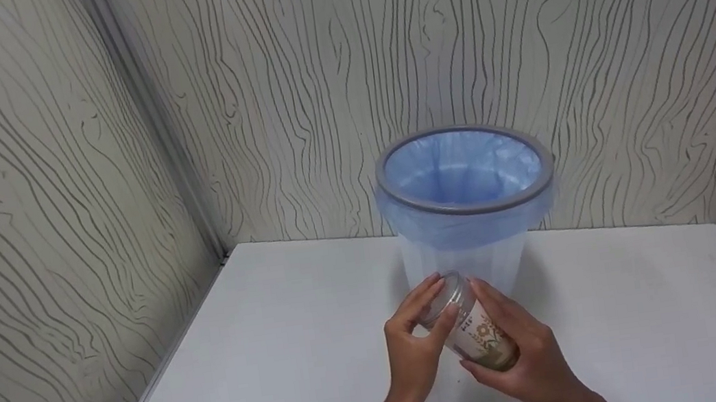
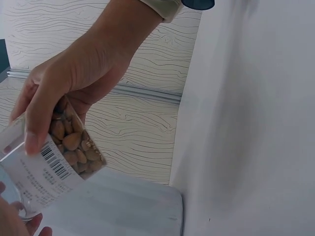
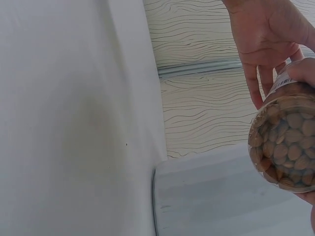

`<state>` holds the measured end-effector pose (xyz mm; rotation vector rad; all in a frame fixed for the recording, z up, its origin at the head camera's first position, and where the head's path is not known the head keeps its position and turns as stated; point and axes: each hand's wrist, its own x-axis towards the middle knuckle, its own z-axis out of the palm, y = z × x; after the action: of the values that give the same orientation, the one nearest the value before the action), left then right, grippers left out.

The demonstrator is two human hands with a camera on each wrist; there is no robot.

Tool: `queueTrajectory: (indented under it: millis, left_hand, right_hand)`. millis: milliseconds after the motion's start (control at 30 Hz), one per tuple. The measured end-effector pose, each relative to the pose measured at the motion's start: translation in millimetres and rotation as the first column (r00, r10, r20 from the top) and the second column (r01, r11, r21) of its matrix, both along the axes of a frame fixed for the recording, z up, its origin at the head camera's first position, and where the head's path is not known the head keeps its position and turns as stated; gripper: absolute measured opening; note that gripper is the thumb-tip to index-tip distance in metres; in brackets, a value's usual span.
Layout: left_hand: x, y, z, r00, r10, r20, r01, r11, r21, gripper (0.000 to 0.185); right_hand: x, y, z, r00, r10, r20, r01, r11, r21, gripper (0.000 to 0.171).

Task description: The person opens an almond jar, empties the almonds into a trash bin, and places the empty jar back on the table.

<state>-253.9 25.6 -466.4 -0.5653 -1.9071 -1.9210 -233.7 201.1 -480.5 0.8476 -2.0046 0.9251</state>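
A clear jar [image 1: 483,337] with a flower-printed white label is held tilted in both hands above the table, in front of the bin. My left hand [image 1: 412,353] grips its clear, ridged end [image 1: 456,288], thumb on the near side and fingers on the far side. Lower down, my right hand [image 1: 532,344] holds the body near the base, its thumb underneath. Brown almonds [image 2: 73,141] show through the base end in the left wrist view, beside a barcode [image 2: 55,161] on the label. The right wrist view looks onto the round base, with almonds [image 3: 290,147] packed behind it.
A pale bin [image 1: 470,209] with a grey rim ring stands at the back of the white table [image 1: 281,349], lined with a blue bag [image 1: 452,178]. Wood-grain panels [image 1: 289,99] rise behind and at the left, meeting at a grey corner strip [image 1: 146,118].
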Motion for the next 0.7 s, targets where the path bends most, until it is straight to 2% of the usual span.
queueTrajectory:
  millis: [167, 433, 700]
  left_hand:
    - [-1.3, -1, 0.1, 0.997, -0.072, 0.007, 0.072, 0.997, 0.013, 0.038]
    - [-4.9, -5, -1.4, 0.986, -0.163, -0.024, 0.164, 0.986, 0.018, 0.04]
    - [-6.8, -11, -0.7, 0.972, -0.235, -0.033, 0.234, 0.972, -0.011, 0.042]
  right_hand:
    - [1.9, 2, 1.6, 0.998, 0.033, 0.051, -0.031, 0.998, -0.054, 0.107]
    - [3.4, 4, 2.9, 0.992, 0.08, 0.099, -0.071, 0.993, -0.093, 0.107]
    - [4.3, 5, 5.5, 0.987, 0.112, 0.111, -0.099, 0.988, -0.12, 0.105]
